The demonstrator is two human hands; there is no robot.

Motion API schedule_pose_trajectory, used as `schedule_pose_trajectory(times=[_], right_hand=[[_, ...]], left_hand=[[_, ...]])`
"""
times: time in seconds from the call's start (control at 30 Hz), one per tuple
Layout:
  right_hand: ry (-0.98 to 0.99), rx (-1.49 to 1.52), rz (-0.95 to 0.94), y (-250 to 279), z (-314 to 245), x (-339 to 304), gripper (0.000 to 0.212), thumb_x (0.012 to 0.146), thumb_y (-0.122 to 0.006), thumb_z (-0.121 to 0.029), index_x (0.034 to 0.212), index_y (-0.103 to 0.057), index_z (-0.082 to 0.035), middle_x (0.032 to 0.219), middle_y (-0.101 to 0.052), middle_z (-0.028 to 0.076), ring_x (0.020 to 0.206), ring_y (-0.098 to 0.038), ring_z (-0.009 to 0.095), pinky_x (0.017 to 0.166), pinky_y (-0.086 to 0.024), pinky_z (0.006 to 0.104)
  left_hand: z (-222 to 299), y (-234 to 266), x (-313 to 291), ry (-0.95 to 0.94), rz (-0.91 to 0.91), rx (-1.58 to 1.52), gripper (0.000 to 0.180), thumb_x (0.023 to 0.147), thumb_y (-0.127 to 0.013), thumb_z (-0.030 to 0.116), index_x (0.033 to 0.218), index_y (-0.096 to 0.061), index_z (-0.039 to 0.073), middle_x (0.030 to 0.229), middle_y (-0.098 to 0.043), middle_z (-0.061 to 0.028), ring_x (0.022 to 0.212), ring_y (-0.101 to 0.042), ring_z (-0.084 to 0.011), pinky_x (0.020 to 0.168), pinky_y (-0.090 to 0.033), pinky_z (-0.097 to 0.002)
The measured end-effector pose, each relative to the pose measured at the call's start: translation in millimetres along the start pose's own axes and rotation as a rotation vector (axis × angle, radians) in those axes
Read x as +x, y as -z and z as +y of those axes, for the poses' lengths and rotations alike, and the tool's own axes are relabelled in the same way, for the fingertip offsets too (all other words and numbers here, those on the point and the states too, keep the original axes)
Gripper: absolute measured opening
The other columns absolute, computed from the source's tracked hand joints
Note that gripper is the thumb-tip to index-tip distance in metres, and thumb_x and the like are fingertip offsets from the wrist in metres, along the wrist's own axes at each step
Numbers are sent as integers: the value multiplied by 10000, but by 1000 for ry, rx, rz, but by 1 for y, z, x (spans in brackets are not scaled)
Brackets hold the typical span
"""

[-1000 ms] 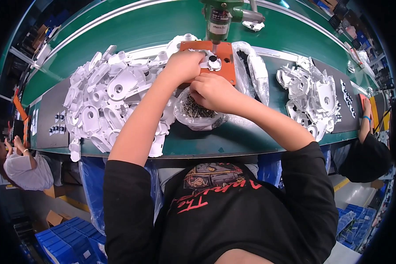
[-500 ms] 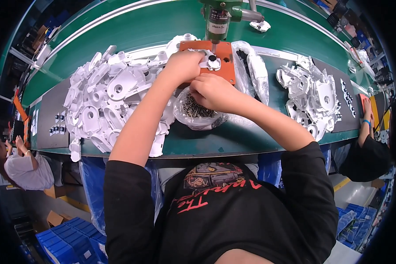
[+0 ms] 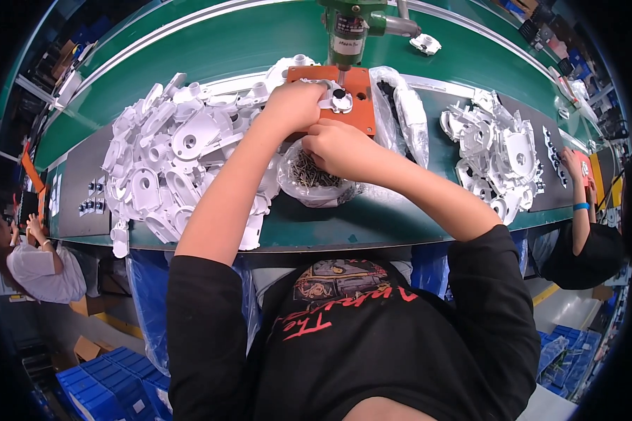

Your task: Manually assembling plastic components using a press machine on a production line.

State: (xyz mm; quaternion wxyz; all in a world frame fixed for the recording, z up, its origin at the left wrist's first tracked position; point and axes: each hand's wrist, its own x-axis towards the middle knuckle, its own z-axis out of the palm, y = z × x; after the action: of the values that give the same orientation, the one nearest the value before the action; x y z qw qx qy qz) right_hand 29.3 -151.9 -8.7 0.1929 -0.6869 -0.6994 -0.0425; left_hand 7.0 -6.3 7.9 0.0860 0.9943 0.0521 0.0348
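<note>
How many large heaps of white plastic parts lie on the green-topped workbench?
2: the left white heap, partly hidden by the bare left forearm, and the smaller right white heap, right of the clear plastic bag.

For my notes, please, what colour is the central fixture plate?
The fixture plate is orange, head view.

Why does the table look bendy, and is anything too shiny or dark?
Head view: the table looks curved because the fisheye lens bends straight edges; head view: the clear bag shines with white glare; head view: the picture's corners are mostly black.
</note>
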Motion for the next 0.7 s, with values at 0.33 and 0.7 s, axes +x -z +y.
schedule_pose_trajectory(times=[0.33, 0.7], right_hand=[[-2, -16, -37, 5, -2, 2, 141, 654, -609, -78, 768, -611, 5, 862, -613, 142, 864, -587, 281, 778, -481, 364], [-19, 0, -94, 6, 0, 5, 158, 646, -613, -91, 767, -611, 11, 852, -617, 149, 861, -590, 284, 787, -480, 364]], left_hand=[[-1, 0, 0, -6, 6, -30, 199, 769, -476, 143, 912, -603, 87, 850, -639, -122, 784, -607, -309, 700, -473, -407], [-2, -1, -1, -2, 26, -41, 213, 762, -465, 131, 917, -605, 88, 865, -640, -122, 794, -608, -308, 704, -474, -406]])
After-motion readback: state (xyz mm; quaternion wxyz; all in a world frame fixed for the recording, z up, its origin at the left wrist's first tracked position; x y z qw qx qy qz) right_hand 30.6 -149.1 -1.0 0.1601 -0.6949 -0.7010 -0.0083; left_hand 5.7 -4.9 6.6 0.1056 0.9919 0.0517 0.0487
